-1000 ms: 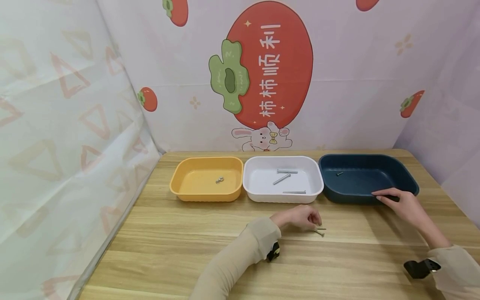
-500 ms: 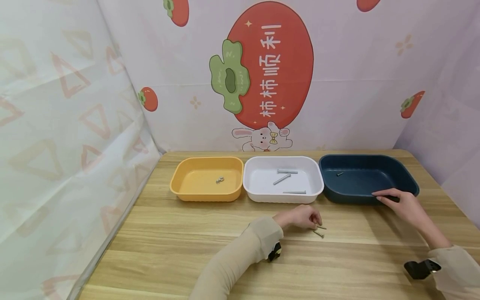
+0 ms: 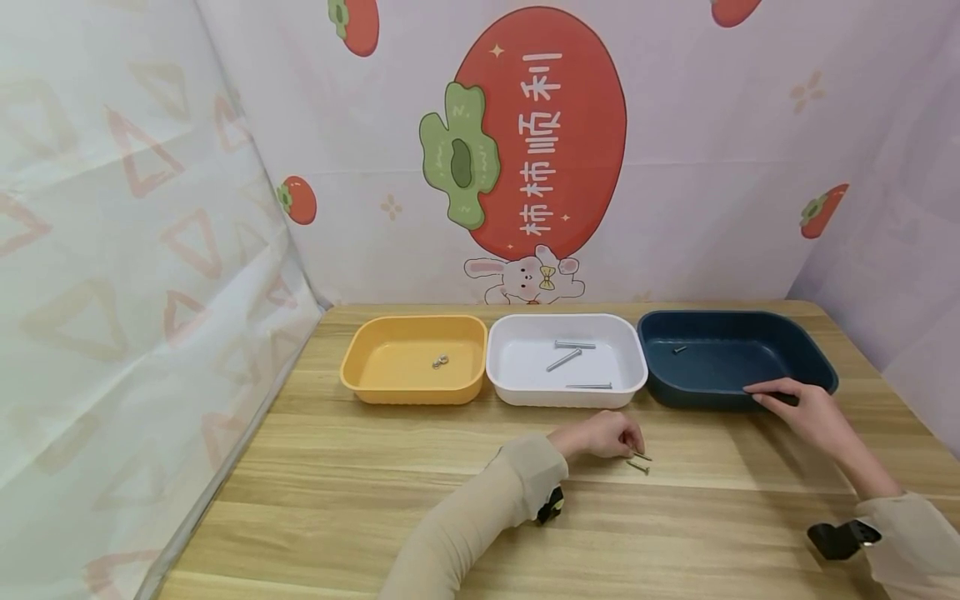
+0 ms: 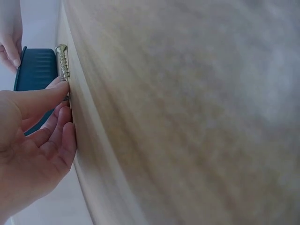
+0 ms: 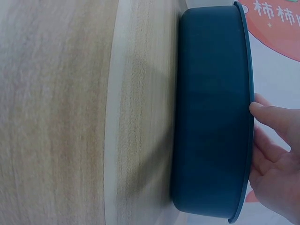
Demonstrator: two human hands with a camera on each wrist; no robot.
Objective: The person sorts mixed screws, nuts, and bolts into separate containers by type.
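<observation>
Screws (image 3: 640,462) nudged, L grip (image 3: 600,435) alongside

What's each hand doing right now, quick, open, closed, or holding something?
Left hand: fingertips touch a brass screw on the table; grip cannot be told.
Right hand: open, fingers resting on the blue tray rim.

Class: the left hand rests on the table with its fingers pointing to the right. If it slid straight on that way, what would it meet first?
Most likely the two small brass screws lying on the table at the left hand's fingertips; one already looks touched in the wrist view.
</observation>
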